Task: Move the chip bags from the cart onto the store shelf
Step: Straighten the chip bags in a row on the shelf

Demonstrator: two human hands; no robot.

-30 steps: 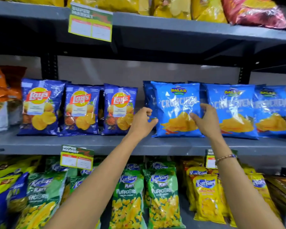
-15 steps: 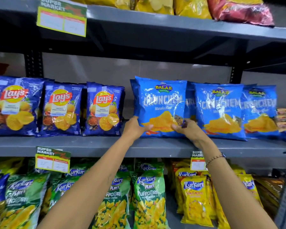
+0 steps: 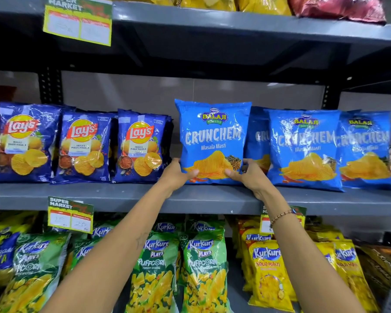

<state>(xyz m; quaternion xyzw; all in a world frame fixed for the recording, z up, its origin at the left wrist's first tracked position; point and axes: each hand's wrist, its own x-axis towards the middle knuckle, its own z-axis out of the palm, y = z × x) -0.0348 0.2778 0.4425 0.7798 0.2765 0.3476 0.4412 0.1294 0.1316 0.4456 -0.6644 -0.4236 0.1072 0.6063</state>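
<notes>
— On the middle shelf (image 3: 127, 196), what crowds our Crunchem bag (image 3: 213, 141)?
— Glossy Lay's bags (image 3: 140, 146) left, matching crinkled blue bags (image 3: 303, 150) right. We grip its lower corners: left hand (image 3: 177, 175), right hand (image 3: 251, 176); it stands upright.

Upright on the grey middle shelf (image 3: 122, 197): a light-blue Crunchem bag (image 3: 212, 136), gripped at its lower corners by the left hand (image 3: 176, 175) and right hand (image 3: 251, 177). Just left, three dark-blue Lay's bags (image 3: 81, 145); just right, more Crunchem bags (image 3: 303, 150). Below, green and yellow Kurkure bags (image 3: 203, 267).
</notes>
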